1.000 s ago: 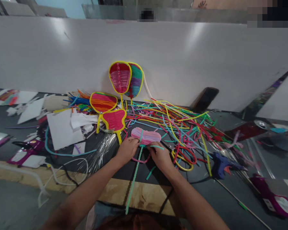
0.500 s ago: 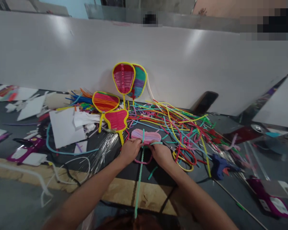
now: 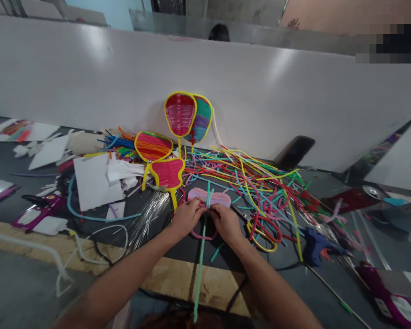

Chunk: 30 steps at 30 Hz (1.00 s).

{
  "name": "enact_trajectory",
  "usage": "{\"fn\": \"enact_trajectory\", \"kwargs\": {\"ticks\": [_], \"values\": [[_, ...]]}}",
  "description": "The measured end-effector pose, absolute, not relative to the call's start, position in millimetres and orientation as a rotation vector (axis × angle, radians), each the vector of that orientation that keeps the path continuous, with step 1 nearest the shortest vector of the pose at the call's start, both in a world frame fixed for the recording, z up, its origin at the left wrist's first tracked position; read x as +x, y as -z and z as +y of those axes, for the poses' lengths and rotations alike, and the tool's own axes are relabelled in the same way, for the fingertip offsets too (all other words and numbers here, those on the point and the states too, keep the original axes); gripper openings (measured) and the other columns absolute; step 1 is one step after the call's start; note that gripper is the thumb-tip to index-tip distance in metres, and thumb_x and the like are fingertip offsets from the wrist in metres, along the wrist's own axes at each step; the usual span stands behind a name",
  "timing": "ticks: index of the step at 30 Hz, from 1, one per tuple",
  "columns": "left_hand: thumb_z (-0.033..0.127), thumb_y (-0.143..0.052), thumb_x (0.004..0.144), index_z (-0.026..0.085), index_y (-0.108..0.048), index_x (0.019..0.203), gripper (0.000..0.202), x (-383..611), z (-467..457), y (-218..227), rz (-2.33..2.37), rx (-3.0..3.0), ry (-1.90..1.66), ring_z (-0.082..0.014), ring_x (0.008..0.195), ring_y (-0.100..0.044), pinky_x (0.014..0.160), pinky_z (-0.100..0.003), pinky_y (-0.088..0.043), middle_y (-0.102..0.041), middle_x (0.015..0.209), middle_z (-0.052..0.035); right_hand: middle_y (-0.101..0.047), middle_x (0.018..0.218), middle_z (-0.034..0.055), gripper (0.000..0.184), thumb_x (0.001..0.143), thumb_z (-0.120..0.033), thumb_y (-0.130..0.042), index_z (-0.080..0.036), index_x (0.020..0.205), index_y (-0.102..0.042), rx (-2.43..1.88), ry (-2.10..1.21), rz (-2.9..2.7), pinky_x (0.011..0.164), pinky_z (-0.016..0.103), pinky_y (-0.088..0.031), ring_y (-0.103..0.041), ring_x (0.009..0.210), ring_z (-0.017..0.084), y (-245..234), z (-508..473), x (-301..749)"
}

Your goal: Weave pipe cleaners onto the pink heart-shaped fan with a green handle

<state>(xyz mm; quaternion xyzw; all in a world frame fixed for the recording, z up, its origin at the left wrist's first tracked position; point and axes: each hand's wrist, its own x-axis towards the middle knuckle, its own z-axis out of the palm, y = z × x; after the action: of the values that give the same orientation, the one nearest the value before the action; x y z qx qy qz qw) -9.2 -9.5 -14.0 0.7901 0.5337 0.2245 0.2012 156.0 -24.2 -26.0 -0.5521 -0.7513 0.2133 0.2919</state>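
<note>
A small pink fan shape (image 3: pixel 209 197) woven from pipe cleaners lies on the dark table in front of me. My left hand (image 3: pixel 186 217) pinches its lower left edge. My right hand (image 3: pixel 225 221) is closed on a teal pipe cleaner (image 3: pixel 200 269) at the fan's base. That teal strand crosses up over the pink weave and its long end trails down toward me. A pink loop lies under my hands.
Several finished yellow-rimmed fans (image 3: pixel 180 114) lean on the white board (image 3: pixel 89 82) behind. A tangle of coloured pipe cleaners (image 3: pixel 256 178) spreads to the right, beside a blue glue gun (image 3: pixel 315 246). White paper (image 3: pixel 94 182), a dark phone (image 3: pixel 293 151) and purple packs (image 3: pixel 37 214) lie around.
The short teal end that stuck out to the right now stands up across the pink weave. My hands have drawn closer together at the fan's base.
</note>
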Motion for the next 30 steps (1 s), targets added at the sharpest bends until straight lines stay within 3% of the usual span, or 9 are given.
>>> {"fn": "enact_trajectory", "kwargs": {"ticks": [7,13,17,20,26,30], "values": [[0.032,-0.04,0.089,0.022,-0.063,0.09,0.025,-3.3,-12.0,-6.8,1.564,2.457,-0.361,-0.0177,0.073,-0.065,0.062,-0.026,-0.039,-0.07,0.077,-0.0034,-0.071,0.087,0.0052,0.02,0.088,-0.026,-0.047,-0.022,0.09,-0.066,-1.459,-0.58,-1.995,0.072,0.026,-0.044,-0.063,0.081,0.018,23.0,-23.6,155.3],[0.037,-0.04,0.088,0.023,-0.065,0.081,0.029,1.8,-11.4,-14.5,1.625,2.473,-0.323,-0.0169,0.065,-0.062,0.057,-0.025,-0.034,-0.069,0.069,-0.0033,-0.071,0.084,0.0054,0.019,0.086,-0.022,-0.047,-0.023,0.088,-0.066,-1.474,-0.579,-1.994,0.071,0.025,-0.044,-0.063,0.079,0.018,22.4,-24.5,155.9],[0.034,-0.042,0.086,0.023,-0.064,0.076,0.027,2.1,-8.8,-14.7,1.652,2.346,-0.396,-0.015,0.062,-0.059,0.055,-0.024,-0.031,-0.068,0.066,-0.0005,-0.07,0.09,0.0044,0.02,0.085,-0.027,-0.048,-0.022,0.095,-0.065,-1.391,-0.773,-1.812,0.074,0.028,-0.046,-0.063,0.083,0.019,20.0,-22.5,157.4],[0.032,-0.044,0.084,0.023,-0.064,0.071,0.026,2.0,-7.8,-14.4,1.612,2.291,-0.456,-0.0136,0.059,-0.057,0.055,-0.024,-0.03,-0.067,0.064,0.0007,-0.067,0.086,0.0031,0.024,0.085,-0.032,-0.047,-0.021,0.1,-0.062,-1.286,-0.995,-1.569,0.065,0.027,-0.048,-0.061,0.072,0.017,15.7,-19.4,156.8],[0.031,-0.046,0.082,0.022,-0.064,0.071,0.023,2.5,-6.8,-7.8,1.616,2.201,-0.556,-0.0129,0.059,-0.057,0.056,-0.023,-0.031,-0.066,0.065,0.0008,-0.06,0.065,-0.0014,0.022,0.078,-0.04,-0.056,-0.02,0.087,-0.059,-1.191,-1.298,-1.246,0.046,0.023,-0.042,-0.053,0.05,0.012,9.0,-18.6,152.9],[0.029,-0.047,0.08,0.02,-0.058,0.069,0.018,1.3,-5.6,-3.9,1.658,1.984,-0.693,-0.0116,0.057,-0.056,0.055,-0.022,-0.032,-0.062,0.061,0.0021,-0.06,0.065,-0.0016,0.024,0.079,-0.044,-0.055,-0.022,0.084,-0.05,-1.187,-1.365,-1.153,0.039,0.021,-0.039,-0.055,0.05,0.013,10.4,-22.3,158.8]]}}
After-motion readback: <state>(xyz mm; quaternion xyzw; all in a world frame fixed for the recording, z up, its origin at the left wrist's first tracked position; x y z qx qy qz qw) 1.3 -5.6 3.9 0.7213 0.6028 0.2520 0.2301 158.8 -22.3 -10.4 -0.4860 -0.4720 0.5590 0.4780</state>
